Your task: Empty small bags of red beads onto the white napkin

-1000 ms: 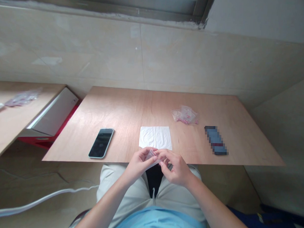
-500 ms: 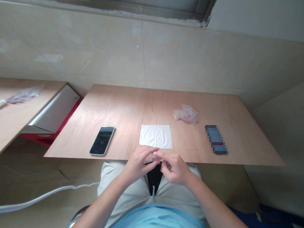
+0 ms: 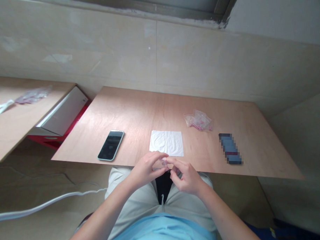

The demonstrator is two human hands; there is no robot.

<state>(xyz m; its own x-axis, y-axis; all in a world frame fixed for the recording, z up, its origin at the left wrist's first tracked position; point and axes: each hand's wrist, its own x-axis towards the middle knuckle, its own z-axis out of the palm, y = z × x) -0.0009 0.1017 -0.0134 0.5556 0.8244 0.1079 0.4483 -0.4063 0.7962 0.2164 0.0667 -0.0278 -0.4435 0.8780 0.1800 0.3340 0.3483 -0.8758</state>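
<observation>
1. Lower centre of the frame: a small clear bag (image 3: 163, 162) with a red edge, held above the table's near edge
2. The left hand (image 3: 145, 169) has thumb and fingers clamped on it from two sides
3. The right hand (image 3: 184, 175) touches its red edge with an index fingertip; cannot tell whether its fingers grip
4. Just above, centre: white tissue (image 3: 166, 143)
5. Left of centre: phone (image 3: 111, 145)
6. Right of centre: clear packets (image 3: 199, 120) with pink pieces
</observation>
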